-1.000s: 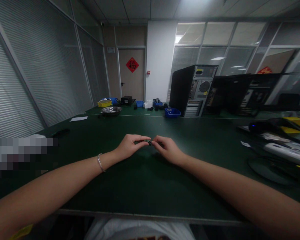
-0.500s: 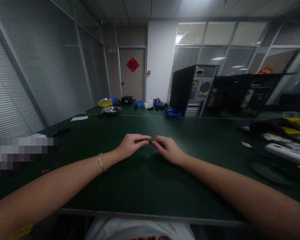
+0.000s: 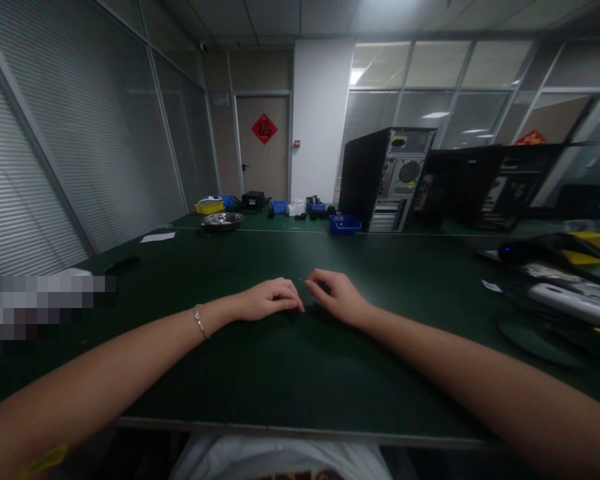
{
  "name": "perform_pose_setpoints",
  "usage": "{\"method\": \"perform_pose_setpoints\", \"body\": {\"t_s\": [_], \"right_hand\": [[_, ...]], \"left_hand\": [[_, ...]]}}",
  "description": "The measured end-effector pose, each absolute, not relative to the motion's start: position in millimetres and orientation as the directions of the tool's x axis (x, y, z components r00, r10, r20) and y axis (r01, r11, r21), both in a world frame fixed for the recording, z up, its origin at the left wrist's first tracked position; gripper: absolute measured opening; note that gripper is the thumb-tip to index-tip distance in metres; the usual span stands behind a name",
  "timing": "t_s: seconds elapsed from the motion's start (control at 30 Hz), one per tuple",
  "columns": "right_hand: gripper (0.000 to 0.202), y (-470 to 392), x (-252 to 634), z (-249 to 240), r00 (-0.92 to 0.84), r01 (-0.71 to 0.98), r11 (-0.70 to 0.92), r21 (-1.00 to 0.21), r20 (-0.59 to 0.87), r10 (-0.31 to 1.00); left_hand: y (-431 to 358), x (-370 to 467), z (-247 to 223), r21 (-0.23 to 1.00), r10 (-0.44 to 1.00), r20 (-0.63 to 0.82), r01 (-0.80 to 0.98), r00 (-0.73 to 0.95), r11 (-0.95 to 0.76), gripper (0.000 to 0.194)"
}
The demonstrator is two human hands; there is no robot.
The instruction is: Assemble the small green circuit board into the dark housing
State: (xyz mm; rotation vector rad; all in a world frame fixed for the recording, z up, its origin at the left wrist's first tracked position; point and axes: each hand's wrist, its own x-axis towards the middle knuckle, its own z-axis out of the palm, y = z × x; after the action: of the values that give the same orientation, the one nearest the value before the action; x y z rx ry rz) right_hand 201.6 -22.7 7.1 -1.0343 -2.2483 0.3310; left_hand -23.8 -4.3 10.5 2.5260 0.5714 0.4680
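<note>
Bracelet [image 3: 200,322] is worn behind the left hand [image 3: 266,301], which is half curled over the green surface [image 3: 290,380]; whether anything is grasped cannot be told. One tiny thin piece [image 3: 303,280] is pinched by the right hand [image 3: 339,297], just beside. Farther off, one metal bowl [image 3: 223,222] is seen; 福 is borne by one red diamond sign [image 3: 265,129].

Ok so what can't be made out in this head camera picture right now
All in the head view:
Anything beneath the left hand: hidden by that hand.
The thin sliver at the right hand: too small to identify.
Far left: masked by pixel blocks.
Upper arms: cut off by picture edges.
</note>
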Motion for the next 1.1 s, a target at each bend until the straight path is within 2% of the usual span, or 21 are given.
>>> {"method": "perform_pose_setpoints", "body": {"t_s": [0.27, 0.53, 0.77, 0.87, 0.97, 1.1], "right_hand": [[0.02, -24.8, 200.2, 9.8, -0.51, 0.596, 0.665, -0.451, 0.427, 0.747], [0.02, -21.2, 201.3, 6.3, -0.521, 0.571, 0.68, -0.46, 0.438, 0.733], [0.02, -20.9, 202.5, 6.6, -0.538, 0.553, 0.692, -0.464, 0.436, 0.722], [0.02, -20.9, 203.0, 7.6, -0.54, 0.554, 0.692, -0.462, 0.433, 0.722], [0.019, -20.8, 204.1, 8.6, -0.569, 0.552, 0.704, -0.446, 0.416, 0.709], [0.015, -22.7, 205.4, 9.6, -0.634, 0.561, 0.734, -0.384, 0.37, 0.678]], "left_hand": [[-7.0, -22.7, 9.4, 0.521, 0.48, 0.187, 0.328, 0.857, -0.788, 0.03], [-6.5, -21.7, 6.3, 0.505, 0.468, 0.229, 0.307, 0.853, -0.807, 0.028], [-14.3, -19.3, 13.5, 0.574, 0.57, 0.269, 0.347, 0.776, -0.742, 0.022], [-17.9, -18.0, 16.2, 0.596, 0.613, 0.236, 0.386, 0.754, -0.704, 0.029], [-19.9, -17.5, 17.3, 0.578, 0.65, 0.192, 0.451, 0.735, -0.68, 0.042], [-16.5, -20.7, 15.7, 0.548, 0.656, 0.177, 0.48, 0.734, -0.685, 0.036]]}}
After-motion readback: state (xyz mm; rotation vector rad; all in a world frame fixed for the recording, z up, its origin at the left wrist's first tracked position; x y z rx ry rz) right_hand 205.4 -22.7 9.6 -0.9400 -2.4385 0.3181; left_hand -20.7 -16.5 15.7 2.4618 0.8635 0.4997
